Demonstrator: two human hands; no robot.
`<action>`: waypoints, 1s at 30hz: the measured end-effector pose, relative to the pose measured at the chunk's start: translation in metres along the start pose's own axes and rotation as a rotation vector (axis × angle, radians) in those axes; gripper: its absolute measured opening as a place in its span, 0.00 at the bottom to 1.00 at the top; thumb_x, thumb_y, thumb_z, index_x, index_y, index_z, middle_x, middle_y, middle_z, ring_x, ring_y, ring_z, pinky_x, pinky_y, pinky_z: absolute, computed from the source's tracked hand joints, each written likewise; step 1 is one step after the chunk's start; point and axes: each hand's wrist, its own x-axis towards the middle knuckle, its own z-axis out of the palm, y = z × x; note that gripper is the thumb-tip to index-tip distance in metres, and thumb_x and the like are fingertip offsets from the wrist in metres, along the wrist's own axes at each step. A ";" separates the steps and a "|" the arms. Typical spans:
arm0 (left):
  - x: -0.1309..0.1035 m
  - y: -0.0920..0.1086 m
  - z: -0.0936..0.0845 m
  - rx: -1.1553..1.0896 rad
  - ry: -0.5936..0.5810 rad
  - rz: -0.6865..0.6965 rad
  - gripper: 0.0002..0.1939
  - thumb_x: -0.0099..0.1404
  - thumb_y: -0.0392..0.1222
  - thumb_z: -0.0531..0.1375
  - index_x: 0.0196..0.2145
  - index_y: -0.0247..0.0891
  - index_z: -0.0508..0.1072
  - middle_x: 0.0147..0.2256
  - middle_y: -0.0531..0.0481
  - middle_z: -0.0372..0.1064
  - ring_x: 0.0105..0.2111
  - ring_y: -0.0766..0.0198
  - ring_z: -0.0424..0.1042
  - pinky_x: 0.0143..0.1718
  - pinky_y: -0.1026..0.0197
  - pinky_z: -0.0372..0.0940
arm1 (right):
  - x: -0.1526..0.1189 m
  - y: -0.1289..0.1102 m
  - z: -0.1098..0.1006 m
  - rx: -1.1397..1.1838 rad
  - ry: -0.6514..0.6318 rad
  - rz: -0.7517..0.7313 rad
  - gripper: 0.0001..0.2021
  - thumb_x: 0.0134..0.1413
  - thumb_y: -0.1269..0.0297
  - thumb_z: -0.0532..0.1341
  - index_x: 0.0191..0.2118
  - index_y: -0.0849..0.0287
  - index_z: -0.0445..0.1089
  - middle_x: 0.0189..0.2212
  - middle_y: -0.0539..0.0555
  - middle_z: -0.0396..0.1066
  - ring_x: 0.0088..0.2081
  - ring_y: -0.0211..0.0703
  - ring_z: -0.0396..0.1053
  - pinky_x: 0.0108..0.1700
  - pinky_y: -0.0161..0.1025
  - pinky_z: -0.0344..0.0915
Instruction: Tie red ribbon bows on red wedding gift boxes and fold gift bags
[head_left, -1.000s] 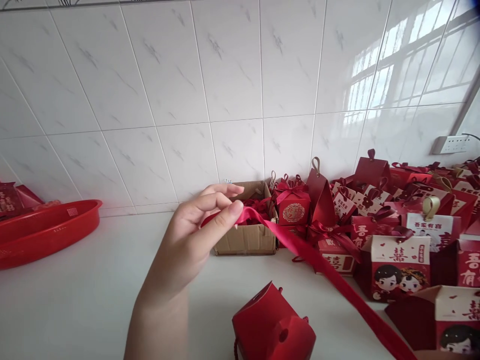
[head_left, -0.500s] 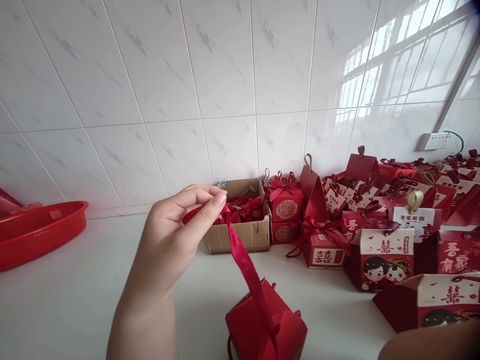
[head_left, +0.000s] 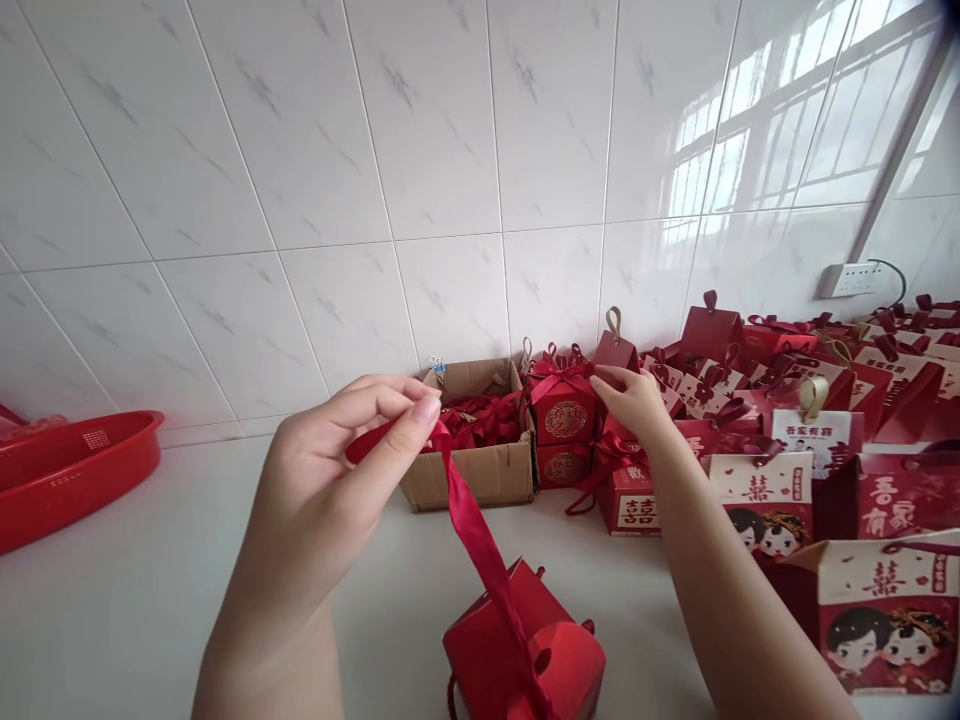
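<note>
My left hand (head_left: 352,470) pinches the upper end of a red ribbon (head_left: 480,535) between thumb and fingertips. The ribbon runs down to a red gift box (head_left: 525,640) on the white counter, at the bottom centre. My right hand (head_left: 630,400) reaches over the boxes on the right, its fingers beside a stacked red box with a round gold print (head_left: 566,420). Whether those fingers hold anything is too hard to make out. Behind my left hand is a cardboard box (head_left: 472,475) with red ribbon bows (head_left: 484,420) inside.
Many red and white gift boxes (head_left: 885,620) crowd the right side of the counter (head_left: 300,690). A red plastic basin (head_left: 82,480) sits at the far left. White tiled wall (head_left: 442,130) rises behind, with a socket strip (head_left: 849,280) at the right.
My right hand has come in from the lower right and now extends over the boxes beside the cardboard box. My left hand keeps its pinch on the ribbon; the view has shifted slightly.
</note>
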 end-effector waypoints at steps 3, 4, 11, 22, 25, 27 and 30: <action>0.000 0.000 0.000 0.015 0.004 -0.002 0.11 0.60 0.43 0.59 0.21 0.39 0.71 0.35 0.51 0.73 0.40 0.60 0.68 0.45 0.58 0.61 | 0.002 0.006 0.006 0.097 0.081 0.082 0.29 0.58 0.53 0.51 0.62 0.59 0.59 0.57 0.67 0.56 0.56 0.58 0.61 0.55 0.50 0.59; 0.000 0.000 0.000 0.018 0.002 -0.004 0.11 0.60 0.43 0.59 0.21 0.39 0.71 0.35 0.51 0.73 0.41 0.60 0.68 0.45 0.58 0.61 | 0.001 0.005 0.003 0.127 0.113 0.093 0.30 0.59 0.53 0.51 0.63 0.61 0.57 0.57 0.68 0.54 0.53 0.57 0.64 0.54 0.50 0.60; -0.001 0.002 0.001 0.014 -0.005 0.009 0.11 0.61 0.43 0.59 0.22 0.40 0.72 0.36 0.52 0.72 0.39 0.62 0.69 0.42 0.60 0.61 | -0.021 -0.015 -0.037 0.414 0.639 -0.133 0.24 0.56 0.66 0.52 0.59 0.62 0.64 0.50 0.63 0.58 0.44 0.48 0.67 0.46 0.46 0.68; -0.005 0.006 -0.002 0.004 0.007 0.030 0.11 0.60 0.41 0.60 0.20 0.40 0.70 0.34 0.53 0.72 0.37 0.64 0.68 0.49 0.60 0.62 | -0.071 -0.047 -0.069 0.523 -0.165 -0.331 0.46 0.49 0.65 0.63 0.68 0.49 0.34 0.43 0.59 0.70 0.41 0.50 0.71 0.35 0.44 0.72; -0.004 0.006 -0.001 0.000 0.011 0.030 0.10 0.59 0.40 0.60 0.20 0.40 0.71 0.33 0.54 0.72 0.36 0.65 0.68 0.49 0.60 0.63 | -0.073 -0.059 -0.052 0.464 -0.386 -0.395 0.38 0.48 0.69 0.62 0.65 0.50 0.47 0.44 0.58 0.70 0.41 0.49 0.71 0.35 0.42 0.72; -0.004 0.005 -0.001 0.009 0.021 0.025 0.09 0.58 0.41 0.60 0.21 0.41 0.72 0.34 0.54 0.72 0.36 0.64 0.68 0.49 0.60 0.63 | -0.073 -0.067 -0.037 0.528 -0.476 -0.453 0.26 0.48 0.71 0.61 0.55 0.53 0.58 0.43 0.56 0.71 0.40 0.46 0.72 0.35 0.40 0.72; -0.004 0.005 -0.001 0.031 0.033 0.014 0.08 0.58 0.41 0.61 0.22 0.41 0.73 0.35 0.53 0.72 0.35 0.64 0.68 0.47 0.60 0.64 | -0.072 -0.075 -0.019 0.580 -0.532 -0.484 0.15 0.47 0.71 0.61 0.42 0.56 0.60 0.40 0.54 0.71 0.39 0.44 0.71 0.37 0.41 0.71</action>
